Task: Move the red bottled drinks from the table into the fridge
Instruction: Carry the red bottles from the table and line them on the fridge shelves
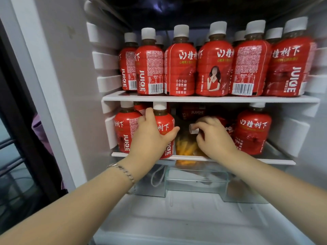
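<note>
Both my hands reach into the open fridge. My left hand (150, 137) grips an upright red juice bottle (165, 124) with a white cap at the front of the lower shelf (276, 161). My right hand (212, 137) curls around the white cap (192, 129) of another red bottle that is tilted toward me; its body is mostly hidden behind the hand. Two more red bottles stand on this shelf, one at the left (123, 131) and one at the right (252, 131). The upper shelf (212, 99) is packed with several upright red bottles (180, 68).
Behind the lower shelf's gap lies an orange packet (185, 147), with more red bottles dim at the back. A clear drawer (194, 181) sits under the shelf. The fridge's white side wall (74, 103) with rail ledges rises at left; a dark glass door frame (21, 121) stands beyond.
</note>
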`<state>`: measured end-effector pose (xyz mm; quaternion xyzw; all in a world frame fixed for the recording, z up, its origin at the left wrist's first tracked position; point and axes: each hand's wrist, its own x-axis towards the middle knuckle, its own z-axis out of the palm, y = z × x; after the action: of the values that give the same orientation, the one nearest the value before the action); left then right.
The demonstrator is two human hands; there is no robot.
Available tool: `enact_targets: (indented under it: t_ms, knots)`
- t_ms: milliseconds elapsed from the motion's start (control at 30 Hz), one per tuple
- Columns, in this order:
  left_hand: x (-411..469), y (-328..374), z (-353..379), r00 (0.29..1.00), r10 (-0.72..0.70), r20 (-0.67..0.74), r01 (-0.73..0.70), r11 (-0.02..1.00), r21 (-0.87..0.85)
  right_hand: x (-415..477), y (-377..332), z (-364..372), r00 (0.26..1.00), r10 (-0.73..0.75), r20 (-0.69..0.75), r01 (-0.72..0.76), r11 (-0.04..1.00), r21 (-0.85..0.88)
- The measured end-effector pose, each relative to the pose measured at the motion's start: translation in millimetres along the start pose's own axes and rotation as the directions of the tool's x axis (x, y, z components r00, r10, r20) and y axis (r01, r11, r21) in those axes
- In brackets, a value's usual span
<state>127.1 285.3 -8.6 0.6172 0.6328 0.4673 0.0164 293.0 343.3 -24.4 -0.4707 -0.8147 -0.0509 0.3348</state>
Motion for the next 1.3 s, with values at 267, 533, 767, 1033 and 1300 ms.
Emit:
enact_targets:
  t_ms: [267,533,767,1033,1300]
  knots:
    - [10,-31,19,0.86,0.508,-0.042,-0.324,0.61,0.723,8,3,0,0.964,-0.079,0.255,0.155,0.943,-0.295]
    - [10,-30,10,0.877,0.449,0.174,-0.407,0.497,0.767,23,5,1,0.956,0.196,0.219,-0.07,0.876,-0.478]
    - [9,-33,2,0.89,0.456,-0.001,-0.401,0.785,0.473,-5,-5,-13,0.997,0.039,-0.073,-0.04,0.999,-0.01]
    - [-16,-21,-14,0.928,0.326,0.179,-0.322,0.945,-0.053,0,-65,-15,0.975,0.198,-0.097,-0.13,0.87,0.475]
    - [-19,-12,-14,0.975,0.222,0.021,-0.21,0.944,-0.254,11,-94,-18,0.975,0.125,0.185,-0.206,0.822,0.53]
